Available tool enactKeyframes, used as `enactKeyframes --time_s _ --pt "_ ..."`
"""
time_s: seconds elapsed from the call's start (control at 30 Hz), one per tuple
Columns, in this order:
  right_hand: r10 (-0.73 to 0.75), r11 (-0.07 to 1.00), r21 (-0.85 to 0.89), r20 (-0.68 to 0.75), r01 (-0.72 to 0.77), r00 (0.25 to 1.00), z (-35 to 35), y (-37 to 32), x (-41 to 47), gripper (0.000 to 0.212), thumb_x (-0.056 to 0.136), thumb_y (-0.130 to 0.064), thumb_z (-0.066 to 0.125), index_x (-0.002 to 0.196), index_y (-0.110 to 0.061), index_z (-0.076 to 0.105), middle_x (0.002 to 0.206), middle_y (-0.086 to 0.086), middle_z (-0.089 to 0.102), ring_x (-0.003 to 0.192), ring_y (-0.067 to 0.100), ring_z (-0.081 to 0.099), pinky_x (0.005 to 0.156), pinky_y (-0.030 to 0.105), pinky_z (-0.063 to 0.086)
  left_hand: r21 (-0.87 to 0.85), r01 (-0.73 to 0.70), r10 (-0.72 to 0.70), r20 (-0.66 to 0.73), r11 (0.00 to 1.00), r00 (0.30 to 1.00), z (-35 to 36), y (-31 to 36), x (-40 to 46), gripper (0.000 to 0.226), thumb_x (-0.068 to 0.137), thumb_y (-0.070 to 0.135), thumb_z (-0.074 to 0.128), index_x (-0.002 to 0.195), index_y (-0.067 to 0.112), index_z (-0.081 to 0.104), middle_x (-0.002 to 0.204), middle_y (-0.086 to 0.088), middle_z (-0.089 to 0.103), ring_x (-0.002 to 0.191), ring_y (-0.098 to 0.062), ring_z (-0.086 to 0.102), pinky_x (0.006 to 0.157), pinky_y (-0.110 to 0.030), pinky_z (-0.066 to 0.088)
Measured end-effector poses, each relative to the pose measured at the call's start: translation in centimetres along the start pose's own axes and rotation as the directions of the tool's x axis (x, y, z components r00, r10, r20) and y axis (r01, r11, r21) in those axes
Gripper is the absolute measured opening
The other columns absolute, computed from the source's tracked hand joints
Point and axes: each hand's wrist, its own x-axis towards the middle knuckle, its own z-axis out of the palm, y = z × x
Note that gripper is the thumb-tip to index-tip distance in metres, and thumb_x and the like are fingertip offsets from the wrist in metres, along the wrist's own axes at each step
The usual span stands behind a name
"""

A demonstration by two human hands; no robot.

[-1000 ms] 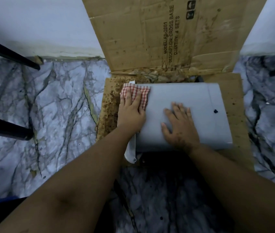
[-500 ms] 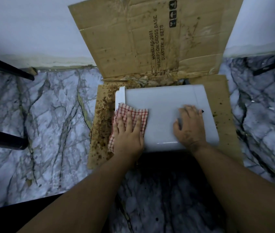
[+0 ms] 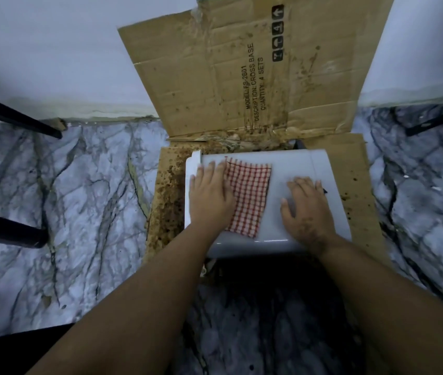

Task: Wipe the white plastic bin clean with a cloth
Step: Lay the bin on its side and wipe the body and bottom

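- The white plastic bin (image 3: 290, 169) is lying on its side on a stained flattened brown cardboard sheet (image 3: 361, 190) on the marble floor, long axis running left-right, with its smooth side panel facing up.
- The red-and-white checked cloth (image 3: 250, 193) is spread flat on that panel, left of centre. The left hand (image 3: 209, 196) lies flat over the cloth's left edge, fingers straight and pointing away from the person, pressing down instead of pinching. Its fingertips are a bit blurred.
- The right hand (image 3: 307, 209) is just flat on bare plastic further right, fingers relaxed, probably only there to steady the bin. It's apart from the cloth.
- So the unwiped stretch looks to be to the right of the cloth, between the two hands and beyond, and the left hand is the one on the cloth.
- The plastic looks glossy and hard, the cloth thin and woven. The cardboard is speckled with brown splatter, worst near the bin's left end.
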Motion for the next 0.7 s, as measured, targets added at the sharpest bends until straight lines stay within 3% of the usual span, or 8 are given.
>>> enactKeyframes --time_s 0.07,0.13,0.17,0.3,0.43,0.5,0.6,0.7 --pt "-0.068 0.998 0.022 0.070 0.066 0.995 0.0 -2.6 1.4 0.053 0.094 -0.032 0.053 0.139 -0.004 0.050 0.149 0.019 0.043 0.144 0.033 0.032 0.123 0.046 0.008 -0.144 0.230 -0.244 -0.085 0.962 0.966 -1.5 -3.5 -1.1 0.044 0.101 0.022 0.041 0.143 0.009 0.048 0.145 -0.015 0.050 0.138 -0.034 0.042 0.116 -0.048 0.035" --pt "-0.145 0.989 0.015 0.132 0.145 0.980 0.6 -5.6 2.7 0.056 0.094 -0.038 0.051 0.142 -0.010 0.047 0.155 0.018 0.035 0.147 0.034 0.025 0.124 0.048 0.006 -0.354 0.463 -0.488 0.023 0.813 0.873 -1.6 -6.6 -3.0 0.038 0.103 0.023 0.040 0.136 0.007 0.051 0.136 -0.014 0.054 0.129 -0.033 0.049 0.109 -0.047 0.041" --pt "-0.172 0.985 0.012 0.171 0.173 0.970 1.2 -7.1 3.1 0.058 0.094 -0.041 0.049 0.145 -0.014 0.044 0.158 0.018 0.029 0.149 0.034 0.019 0.124 0.049 0.004 -0.435 0.524 -0.528 0.123 0.732 0.840 -1.4 -7.7 -4.4 0.042 0.104 0.029 0.041 0.139 0.009 0.050 0.140 -0.011 0.052 0.132 -0.031 0.048 0.111 -0.045 0.039" --pt "-0.127 0.988 -0.039 0.317 0.147 0.940 4.5 -11.6 3.7 0.072 0.095 -0.049 0.040 0.158 -0.027 0.012 0.165 0.015 -0.003 0.151 0.037 -0.005 0.122 0.054 -0.001 -0.660 0.404 -0.188 0.375 0.633 0.908 0.0 -10.0 -10.1 0.079 0.087 0.056 0.062 0.153 0.024 0.033 0.149 0.001 0.049 0.135 -0.014 0.049 0.111 -0.031 0.042" --pt "-0.096 0.981 -0.131 0.292 0.140 0.951 6.6 -12.0 2.8 0.072 0.097 -0.057 0.027 0.158 -0.029 0.003 0.165 0.015 -0.010 0.150 0.038 -0.014 0.120 0.055 -0.011 -0.584 0.406 -0.125 0.460 0.703 0.879 1.4 -11.6 -11.6 0.123 0.068 0.050 0.085 0.160 0.019 0.009 0.157 0.006 0.034 0.142 -0.007 0.038 0.113 -0.022 0.038" --pt "-0.120 0.975 -0.142 0.307 0.170 0.944 6.3 -10.8 2.0 0.076 0.095 -0.065 0.023 0.158 -0.029 0.000 0.165 0.014 -0.013 0.150 0.036 -0.017 0.119 0.054 -0.013 -0.581 0.342 -0.067 0.441 0.739 0.895 1.3 -11.7 -11.6 0.125 0.066 0.044 0.081 0.159 0.011 0.004 0.157 0.009 0.027 0.141 0.002 0.032 0.109 -0.009 0.034" --pt "-0.151 0.963 -0.161 0.337 0.214 0.929 5.1 -7.6 -0.7 0.081 0.091 -0.069 0.020 0.157 -0.031 -0.006 0.165 0.010 -0.015 0.151 0.031 -0.019 0.121 0.054 -0.010 -0.603 0.301 -0.037 0.409 0.739 0.912 1.1 -11.6 -11.7 0.121 0.066 0.040 0.077 0.158 0.013 0.004 0.155 0.014 0.027 0.135 0.017 0.035 0.103 -0.007 0.037" --pt "-0.155 0.961 -0.186 0.245 0.203 0.957 3.9 -2.6 -4.7 0.084 0.091 -0.066 0.025 0.159 -0.024 0.001 0.166 0.010 -0.007 0.153 0.032 -0.010 0.123 0.051 -0.003 -0.634 0.302 -0.073 0.360 0.712 0.930 1.0 -10.6 -11.9 0.119 0.062 0.037 0.073 0.159 0.013 0.008 0.147 0.018 0.036 0.125 0.024 0.040 0.094 -0.003 0.041"
